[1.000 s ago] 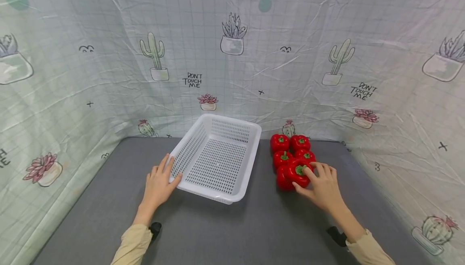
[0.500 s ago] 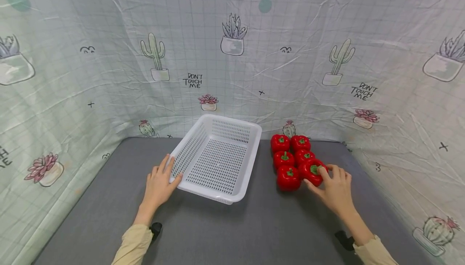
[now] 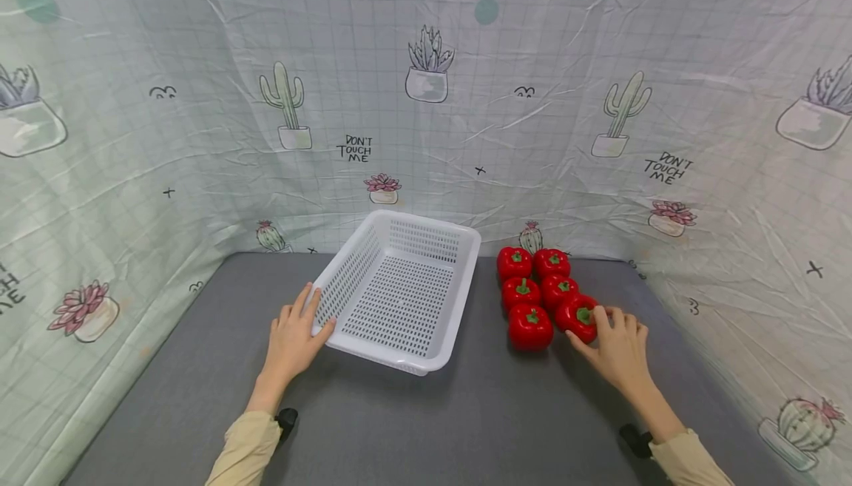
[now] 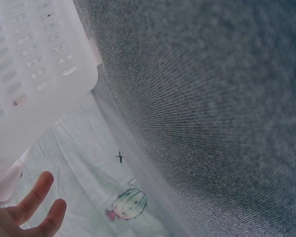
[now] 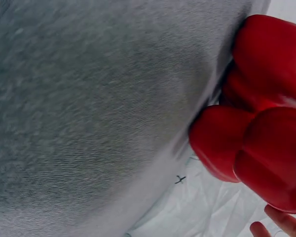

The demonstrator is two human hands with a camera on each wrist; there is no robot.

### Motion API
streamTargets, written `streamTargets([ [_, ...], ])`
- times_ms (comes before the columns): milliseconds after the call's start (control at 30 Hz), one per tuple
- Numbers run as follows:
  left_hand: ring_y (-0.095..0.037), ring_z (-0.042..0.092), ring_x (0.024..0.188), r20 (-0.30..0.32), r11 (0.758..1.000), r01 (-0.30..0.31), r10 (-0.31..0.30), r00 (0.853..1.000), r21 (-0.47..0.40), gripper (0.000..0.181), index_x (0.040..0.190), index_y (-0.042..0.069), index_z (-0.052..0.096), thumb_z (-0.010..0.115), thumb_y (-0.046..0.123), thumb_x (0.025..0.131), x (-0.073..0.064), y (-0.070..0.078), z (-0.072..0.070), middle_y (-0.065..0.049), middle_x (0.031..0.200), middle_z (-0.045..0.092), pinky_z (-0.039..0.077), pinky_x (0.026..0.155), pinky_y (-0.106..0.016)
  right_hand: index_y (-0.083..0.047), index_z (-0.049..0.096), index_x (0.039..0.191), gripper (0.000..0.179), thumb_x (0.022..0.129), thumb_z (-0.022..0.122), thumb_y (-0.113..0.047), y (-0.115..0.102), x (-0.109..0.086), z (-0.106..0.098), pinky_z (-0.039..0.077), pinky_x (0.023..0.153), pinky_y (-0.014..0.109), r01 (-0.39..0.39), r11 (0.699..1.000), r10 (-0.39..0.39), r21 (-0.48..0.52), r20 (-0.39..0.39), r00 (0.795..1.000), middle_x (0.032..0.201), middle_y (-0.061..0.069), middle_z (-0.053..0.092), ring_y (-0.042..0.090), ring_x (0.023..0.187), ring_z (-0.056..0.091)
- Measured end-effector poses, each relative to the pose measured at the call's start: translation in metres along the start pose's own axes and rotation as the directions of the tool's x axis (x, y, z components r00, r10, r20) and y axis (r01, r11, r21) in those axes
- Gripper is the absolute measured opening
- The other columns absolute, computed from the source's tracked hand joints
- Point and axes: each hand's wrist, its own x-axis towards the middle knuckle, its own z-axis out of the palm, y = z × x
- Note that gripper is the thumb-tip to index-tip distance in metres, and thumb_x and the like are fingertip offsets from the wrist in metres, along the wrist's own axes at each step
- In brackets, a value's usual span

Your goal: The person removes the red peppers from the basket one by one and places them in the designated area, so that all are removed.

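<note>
A white perforated plastic basket [image 3: 399, 362] stands at an angle in the middle of the table. My left hand [image 3: 291, 342] rests at its near left corner, index finger and thumb on the rim. In the left wrist view two straight fingers [image 4: 35, 198] stand off the basket wall. On the right, my right hand [image 3: 617, 344] holds a red bell pepper [image 3: 574, 317] between thumb and fingers, low at the table. Several more red bell peppers [image 3: 530, 329] stand upright beside it in two columns, green stems up.
The grey tabletop [image 3: 426, 434] runs back to a cloth backdrop [image 3: 479, 138] printed with cacti, which also closes off both sides. The basket's right rim lies left of the peppers, with a strip of bare table between.
My right hand has carried the bell pepper right and down, from above the near left pepper to the near end of the right column. The left hand and the basket hold their place.
</note>
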Motion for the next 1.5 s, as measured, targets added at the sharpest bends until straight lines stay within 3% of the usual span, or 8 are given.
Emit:
streamTargets([
  [167, -0.04, 0.043, 0.107, -0.008, 1.0, -0.01, 0.01, 1.0, 0.001, 0.066, 0.136, 0.004, 0.035, 0.052, 0.042, 0.085, 0.0, 0.0, -0.001, -0.017, 0.143, 0.03, 0.036, 0.076, -0.054, -0.009, 0.043, 0.078, 0.044, 0.059, 0.076, -0.031, 0.004, -0.002, 0.003, 0.027, 0.063, 0.047, 0.017, 1.0, -0.017, -0.005, 0.074, 0.997, 0.086, 0.019, 0.054, 0.039, 0.071, 0.046],
  [533, -0.04, 0.043, 0.107, -0.01, 1.0, -0.006, 0.006, 1.0, -0.002, 0.066, 0.137, 0.004, 0.036, 0.052, 0.041, 0.085, 0.0, -0.002, 0.001, -0.016, 0.143, 0.03, 0.035, 0.076, -0.054, -0.012, 0.044, 0.081, 0.046, 0.062, 0.078, -0.035, 0.013, -0.007, 0.009, 0.024, 0.063, 0.04, 0.087, 0.996, -0.085, 0.002, 0.257, 0.963, 0.087, 0.012, 0.054, 0.031, 0.072, 0.045],
  [733, -0.04, 0.044, 0.107, -0.012, 1.0, -0.008, 0.008, 1.0, 0.003, 0.066, 0.137, 0.005, 0.035, 0.05, 0.042, 0.085, 0.001, -0.002, 0.002, -0.016, 0.143, 0.029, 0.036, 0.075, -0.054, -0.011, 0.043, 0.081, 0.045, 0.063, 0.076, -0.035, 0.018, -0.01, 0.015, 0.022, 0.064, 0.038, 0.092, 0.996, -0.088, -0.005, 0.266, 0.96, 0.08, 0.005, 0.051, 0.028, 0.071, 0.043],
  [1000, -0.04, 0.045, 0.107, -0.003, 1.0, -0.006, 0.006, 1.0, 0.008, 0.067, 0.137, 0.004, 0.035, 0.052, 0.042, 0.084, 0.0, -0.001, 0.001, -0.017, 0.143, 0.029, 0.037, 0.074, -0.053, -0.013, 0.052, 0.094, 0.04, 0.067, 0.075, -0.031, 0.025, -0.012, 0.013, 0.029, 0.065, 0.046, 0.082, 0.997, -0.077, -0.007, 0.284, 0.956, 0.097, 0.017, 0.052, 0.039, 0.086, 0.045],
  [1267, -0.04, 0.045, 0.106, -0.011, 1.0, -0.008, 0.008, 1.0, 0.01, 0.066, 0.136, 0.004, 0.036, 0.052, 0.042, 0.084, 0.0, -0.002, 0.001, -0.017, 0.143, 0.03, 0.037, 0.075, -0.053, -0.015, 0.056, 0.097, 0.036, 0.069, 0.074, -0.024, 0.024, -0.011, 0.011, 0.027, 0.066, 0.047, 0.107, 0.992, -0.124, 0.073, 0.28, 0.952, 0.108, 0.011, 0.053, 0.036, 0.092, 0.043],
  [1500, -0.04, 0.045, 0.106, -0.003, 1.0, -0.01, 0.01, 1.0, 0.004, 0.066, 0.136, 0.004, 0.036, 0.051, 0.042, 0.085, 0.0, -0.001, 0.0, -0.017, 0.143, 0.029, 0.037, 0.075, -0.054, -0.014, 0.055, 0.098, 0.035, 0.069, 0.074, -0.022, 0.023, -0.012, 0.013, 0.029, 0.068, 0.05, 0.097, 0.992, -0.117, 0.085, 0.281, 0.953, 0.115, 0.013, 0.053, 0.035, 0.094, 0.043],
])
